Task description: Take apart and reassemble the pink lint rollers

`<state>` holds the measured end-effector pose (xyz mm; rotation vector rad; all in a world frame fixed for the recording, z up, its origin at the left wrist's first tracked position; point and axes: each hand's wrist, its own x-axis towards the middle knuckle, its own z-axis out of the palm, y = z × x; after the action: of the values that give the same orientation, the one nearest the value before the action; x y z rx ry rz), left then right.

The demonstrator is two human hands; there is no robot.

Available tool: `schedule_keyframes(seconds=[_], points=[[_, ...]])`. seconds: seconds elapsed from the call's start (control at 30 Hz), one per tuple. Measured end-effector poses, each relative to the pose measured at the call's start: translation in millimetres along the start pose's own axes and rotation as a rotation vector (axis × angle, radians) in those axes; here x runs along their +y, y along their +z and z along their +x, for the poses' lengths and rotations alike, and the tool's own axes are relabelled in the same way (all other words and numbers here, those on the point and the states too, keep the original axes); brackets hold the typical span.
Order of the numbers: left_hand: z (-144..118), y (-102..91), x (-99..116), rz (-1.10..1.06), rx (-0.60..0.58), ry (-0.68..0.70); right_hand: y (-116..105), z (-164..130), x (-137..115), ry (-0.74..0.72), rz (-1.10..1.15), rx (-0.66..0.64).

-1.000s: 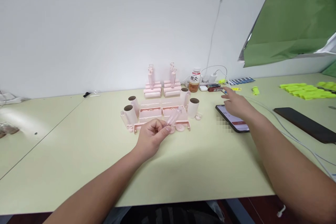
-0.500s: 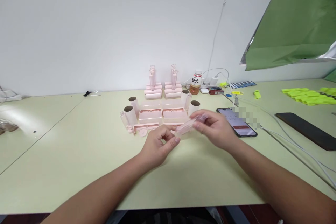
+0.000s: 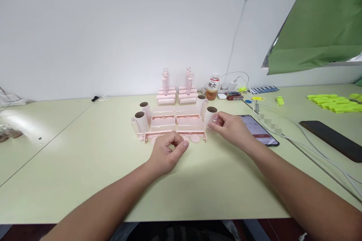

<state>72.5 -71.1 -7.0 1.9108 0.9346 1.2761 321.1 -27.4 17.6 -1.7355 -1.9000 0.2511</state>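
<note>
My right hand (image 3: 232, 129) is closed around a clear pinkish plastic tube (image 3: 215, 119), held upright beside the front right paper roll (image 3: 208, 119). Only the tube's rounded top shows; its lower part is behind my fingers. My left hand (image 3: 166, 155) is loosely curled above the table, just in front of the pink plastic holders (image 3: 162, 125), with nothing visible in it. On the left, another white roll (image 3: 142, 122) stands with a similar clear tube (image 3: 134, 125) next to it. Flat pink discs (image 3: 194, 138) lie by the front holder on the right.
Pink roller cases (image 3: 187, 98) with upright handles stand by the wall. A drink bottle (image 3: 212, 87) is at their right. Beyond my right hand lies a lit phone (image 3: 263, 135), with white cables (image 3: 313, 150), a black phone-like slab (image 3: 330, 139) and yellow-green pieces (image 3: 325, 102) farther right.
The clear tube has left my left hand's fingertips and moved right in my right hand, from tilted to upright beside the roll. My left hand has curled in closer.
</note>
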Motion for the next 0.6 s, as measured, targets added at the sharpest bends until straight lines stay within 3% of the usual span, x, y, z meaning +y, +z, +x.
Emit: schedule_keyframes(seconds=[0.23, 0.6], points=[[0.0, -0.8, 0.0, 0.02, -0.006, -0.018, 4.0, 5.9, 6.3, 0.024, -0.079, -0.028], [-0.4, -0.4, 1.7, 0.036, -0.046, -0.051, 2.3, 5.2, 6.4, 0.044, -0.162, -0.248]])
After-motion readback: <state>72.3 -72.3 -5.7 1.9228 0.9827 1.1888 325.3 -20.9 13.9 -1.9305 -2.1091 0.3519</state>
